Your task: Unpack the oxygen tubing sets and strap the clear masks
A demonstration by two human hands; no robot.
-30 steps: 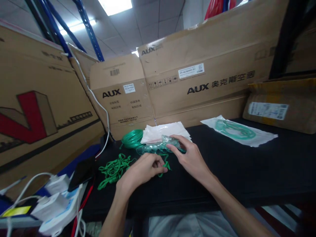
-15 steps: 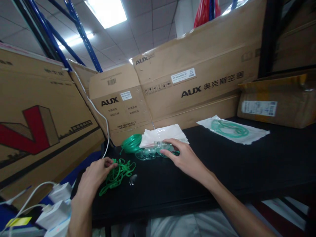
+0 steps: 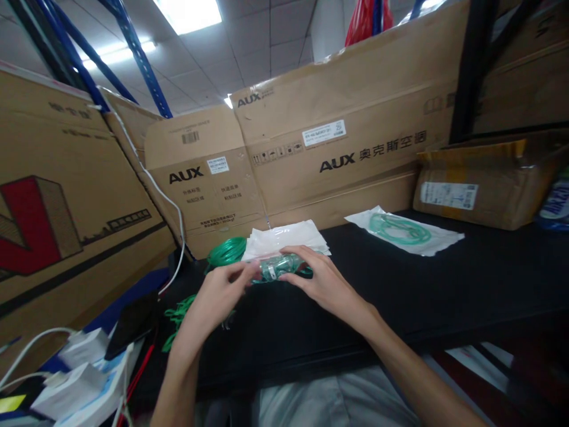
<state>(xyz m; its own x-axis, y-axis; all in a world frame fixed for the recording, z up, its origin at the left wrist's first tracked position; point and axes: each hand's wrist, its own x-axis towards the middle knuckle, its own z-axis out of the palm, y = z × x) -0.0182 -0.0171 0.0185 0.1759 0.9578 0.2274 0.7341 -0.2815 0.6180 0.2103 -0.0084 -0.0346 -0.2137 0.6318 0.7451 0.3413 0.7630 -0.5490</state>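
A clear green-tinted plastic mask (image 3: 276, 266) lies on the black table (image 3: 400, 290), held from both sides. My right hand (image 3: 322, 283) grips its right end with curled fingers. My left hand (image 3: 216, 295) pinches its left end. A coil of green tubing (image 3: 226, 250) sits just behind my left hand. A heap of green elastic straps (image 3: 176, 314) lies left of that hand, partly hidden by it. A stack of white plastic bags (image 3: 287, 237) lies behind the mask.
A sealed bag with green tubing (image 3: 403, 231) lies at the right rear of the table. Large AUX cardboard boxes (image 3: 329, 148) wall the back and left. A brown parcel (image 3: 480, 184) stands at right. White chargers and cables (image 3: 75, 379) and a black phone (image 3: 133, 323) lie at lower left.
My left hand left the green straps and moved right to the mask's left end. The right hand stayed on the mask. The camera view shifted slightly right.
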